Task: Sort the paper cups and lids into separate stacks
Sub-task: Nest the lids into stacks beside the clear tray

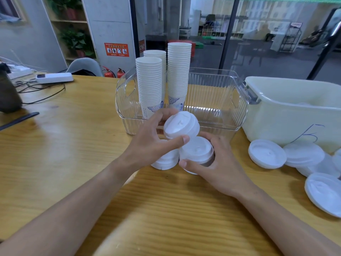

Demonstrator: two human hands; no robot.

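Left hand (153, 137) at frame centre, fingers and thumb curled round a lidded paper cup (181, 124), holding it raised and tilted, white lid facing the camera. Right hand (215, 163) just right of and below it, fingers wrapped round a second lidded cup (196, 151); brown band visible under that lid near the palm. The two cups sit just beside each other, edges look to be touching, can't confirm. A third lidded cup (165, 160) stands on the tabletop (73, 145) directly under the left hand, partly hidden by it.

Clear ribbed bin (212, 100) behind the hands, centre of frame. Three tall stacks of white paper cups inside it on its left side: front-left stack (149, 84), one behind it (156, 54) mostly hidden, tallest stack (179, 74) to the right. Blue pattern on the bottom cups.

Pale plastic tub (295, 115) at right, touching or just beside the clear bin, blue scrawl on its front wall. Loose white lids (267, 154) on the tabletop in front of the tub, lower right, some overlapping; one big lid (324, 193) near the right edge.

Upper left: white power strip (55, 77) with black cables. Two red fire extinguishers (112, 72) on the floor beyond the tabletop.
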